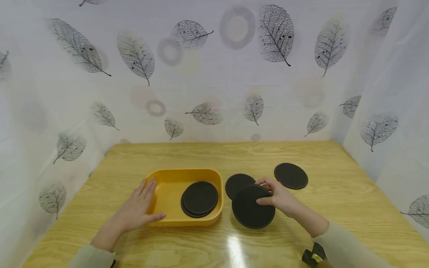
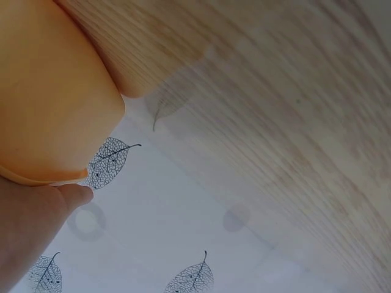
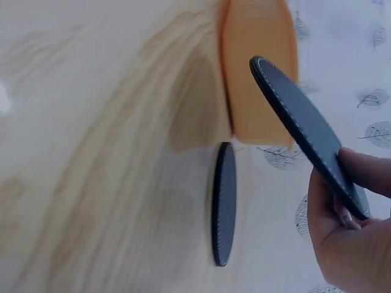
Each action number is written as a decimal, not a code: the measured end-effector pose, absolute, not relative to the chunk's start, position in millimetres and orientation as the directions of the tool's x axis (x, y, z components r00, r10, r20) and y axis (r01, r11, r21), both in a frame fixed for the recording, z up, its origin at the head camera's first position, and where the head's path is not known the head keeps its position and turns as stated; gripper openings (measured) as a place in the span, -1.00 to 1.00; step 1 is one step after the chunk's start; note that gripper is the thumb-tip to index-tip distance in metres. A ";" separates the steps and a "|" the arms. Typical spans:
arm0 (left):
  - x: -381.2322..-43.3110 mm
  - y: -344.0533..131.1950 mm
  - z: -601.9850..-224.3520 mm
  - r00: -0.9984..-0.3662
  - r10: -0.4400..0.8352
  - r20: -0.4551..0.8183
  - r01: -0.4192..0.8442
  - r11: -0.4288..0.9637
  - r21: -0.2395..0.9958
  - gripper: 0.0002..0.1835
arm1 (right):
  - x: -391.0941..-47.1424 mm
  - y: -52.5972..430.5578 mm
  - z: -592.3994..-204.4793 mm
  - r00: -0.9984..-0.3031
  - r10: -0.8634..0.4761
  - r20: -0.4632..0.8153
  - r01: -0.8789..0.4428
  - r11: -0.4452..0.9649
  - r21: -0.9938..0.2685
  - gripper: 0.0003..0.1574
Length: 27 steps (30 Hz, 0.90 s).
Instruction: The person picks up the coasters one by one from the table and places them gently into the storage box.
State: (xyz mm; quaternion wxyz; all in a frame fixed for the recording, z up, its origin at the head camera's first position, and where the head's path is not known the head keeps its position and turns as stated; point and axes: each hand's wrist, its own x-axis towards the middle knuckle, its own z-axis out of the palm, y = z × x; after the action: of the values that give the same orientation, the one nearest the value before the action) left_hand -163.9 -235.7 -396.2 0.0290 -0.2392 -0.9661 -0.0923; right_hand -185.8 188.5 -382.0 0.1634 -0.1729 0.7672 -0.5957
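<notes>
My right hand (image 1: 274, 195) pinches a round black coaster (image 1: 253, 214) with pale edge stitching, thumb on the near face and fingers behind. In the right wrist view this coaster (image 3: 305, 122) is tilted and raised over the table. Another black coaster (image 1: 238, 183) lies flat just behind it, partly covered in the head view. Two overlapping coasters (image 1: 201, 197) lie inside the right part of an orange-yellow plastic box (image 1: 167, 223). Over that box's left side rests my left hand (image 1: 135, 208), its fingers straight at the left rim and its thumb stretched along the front rim.
One more black coaster (image 1: 291, 175) lies at the back right of the wooden table (image 1: 187, 247). A leaf-printed curtain (image 1: 214, 74) hangs behind the table and along both sides. Near the right sleeve (image 1: 348, 245) is a small black object (image 1: 313, 256).
</notes>
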 end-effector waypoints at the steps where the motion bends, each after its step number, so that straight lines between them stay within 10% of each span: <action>1: -164.0 -235.9 -396.2 -0.883 0.458 0.100 0.468 0.869 0.160 0.04 | -186.9 186.8 -379.7 -0.892 -0.450 -0.051 -0.051 0.212 -0.976 -0.43; 27: -165.1 -234.8 -399.1 -0.876 0.469 0.113 0.482 0.863 0.149 0.03 | -222.1 84.8 -349.6 -0.926 -0.360 -0.118 0.153 -0.070 -0.986 -0.42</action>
State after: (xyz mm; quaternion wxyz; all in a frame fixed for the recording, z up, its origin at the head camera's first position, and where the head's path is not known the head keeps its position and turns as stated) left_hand -165.1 -234.8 -399.1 0.0366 -0.2466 -0.9646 -0.0865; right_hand -222.1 84.8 -349.6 0.1761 -0.0785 0.6589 -0.7271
